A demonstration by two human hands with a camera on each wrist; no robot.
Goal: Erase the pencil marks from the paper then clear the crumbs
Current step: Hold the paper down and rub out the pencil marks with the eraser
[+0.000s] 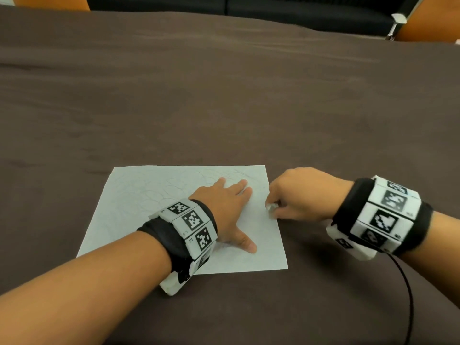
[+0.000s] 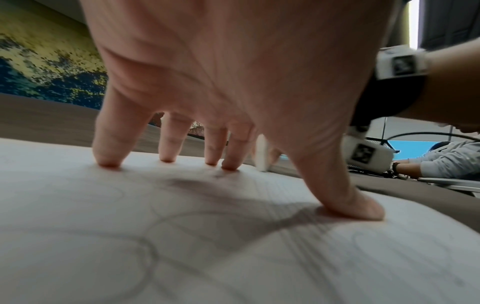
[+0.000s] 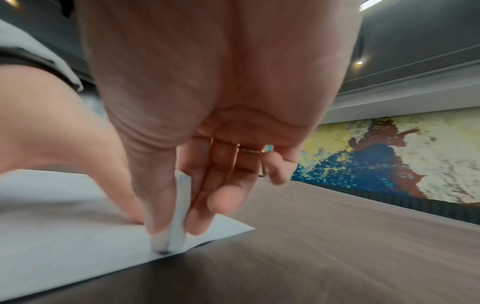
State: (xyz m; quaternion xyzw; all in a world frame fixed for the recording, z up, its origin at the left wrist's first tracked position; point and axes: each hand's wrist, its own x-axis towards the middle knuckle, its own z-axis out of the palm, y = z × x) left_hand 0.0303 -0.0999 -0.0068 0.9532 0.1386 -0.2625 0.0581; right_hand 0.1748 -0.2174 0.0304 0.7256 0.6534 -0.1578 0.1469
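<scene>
1 sheet of white paper point(image 1: 139, 207) flat on brown table point(image 1: 224, 95), near edge closest to person. Faint pencil loops point(image 1: 174, 188) across upper half of sheet; from the left wrist cam, curved + straight pencil lines run under the palm

Left hand point(image 1: 224, 207): spread flat on paper, right-centre of sheet. 4 fingers point(image 2: 109, 144) + thumb point(image 2: 345, 197) extended, tips pressed to the sheet, palm arched above it. Holds nothing

Right hand point(image 1: 298, 195): at right edge of paper, pinching 1 white eraser point(image 1: 270, 209) between thumb and fingers. From the right wrist cam, eraser point(image 3: 180, 207) stands near upright, its lower end dark-smudged and touching the paper just inside the sheet's edge, near the corner. Other fingers loosely curled behind it; 1 ring point(image 3: 253, 151) on one of them

Eraser crumbs: can't make out any (frames soft, esp. wrist cams)

2 wrist bands w/ black-white markers, 1 per wrist point(image 1: 191, 225) point(image 1: 383, 215); 1 black cable point(image 1: 408, 295) trails from the right one over the table

Background: 2 orange chair backs at far table edge point(image 1: 49, 2) point(image 1: 428, 21), colourful mural point(image 3: 389, 154) on wall, 1 other person's grey sleeve point(image 2: 446, 162) at right of left wrist view
</scene>
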